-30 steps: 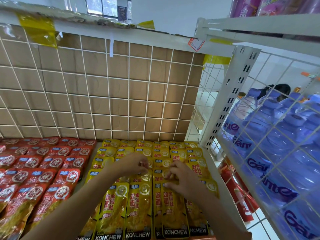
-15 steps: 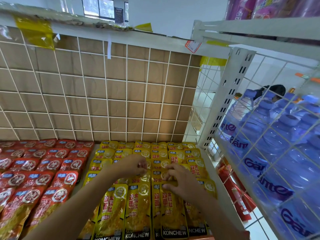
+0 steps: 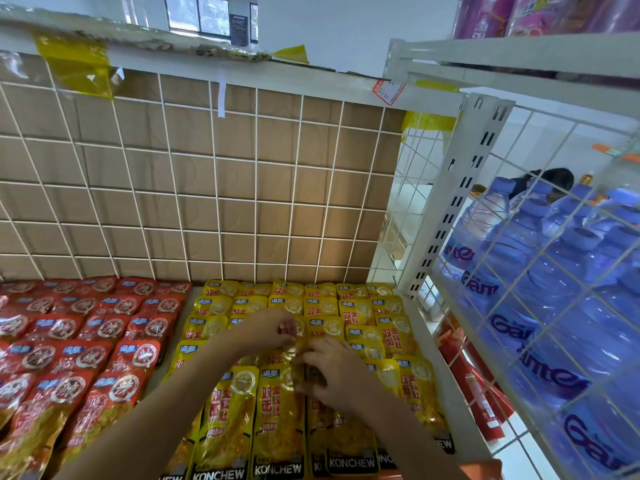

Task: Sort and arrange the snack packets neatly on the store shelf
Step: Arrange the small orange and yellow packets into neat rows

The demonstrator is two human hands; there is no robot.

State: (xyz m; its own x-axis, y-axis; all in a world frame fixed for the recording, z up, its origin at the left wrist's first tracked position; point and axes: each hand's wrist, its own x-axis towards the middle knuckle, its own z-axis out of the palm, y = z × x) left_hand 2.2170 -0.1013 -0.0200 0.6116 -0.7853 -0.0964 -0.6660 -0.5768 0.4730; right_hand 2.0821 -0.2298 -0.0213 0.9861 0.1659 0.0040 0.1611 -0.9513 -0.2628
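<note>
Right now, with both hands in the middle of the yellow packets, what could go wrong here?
The yellow packets lie overlapped like shingles; tugging one where the left hand and right hand meet could drag neighbours askew.
Both forearms cross the front row, so a brush might push those packets forward.
The red packets lie to the left; a sliding yellow one could end up among them.

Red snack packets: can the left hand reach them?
Probably yes. The left hand is on the yellow packets, and the red snack packets lie uncovered just beside, with nothing between.
</note>
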